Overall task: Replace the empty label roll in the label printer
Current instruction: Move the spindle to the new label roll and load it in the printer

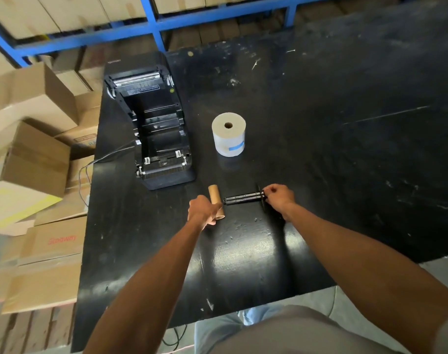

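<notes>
Both forearms extend forward over the near edge of the black table [243,264], whose surface is scuffed and reflects overhead light. The left hand [202,210] is closed around the near end of the empty cardboard core [215,198]; the core is separated from the spindle and points away from the person, its far end clear of the hand. The right hand [279,198] pinches the right end of the black spindle [243,198], fingers closed on it at the flange. The spindle lies roughly horizontal, its free left end just beside the core; contact between the two cannot be determined. Whether core and spindle rest on the table or are lifted slightly cannot be determined. Farther back, between the hands and the far half of the table, the new label roll [228,134] stands on end with its centre hole facing up and a strip of blue tape [237,147] on its side. To the left of the roll, near the left table edge, the label printer [151,123] sits with its cover raised and its roll compartment exposed and vacant. A cable [102,157] leaves the printer's left side and drops over the table edge. Cardboard boxes [34,159] are stacked to the left of the table. Beyond the table, a blue metal rack [154,24] holds more cartons.
</notes>
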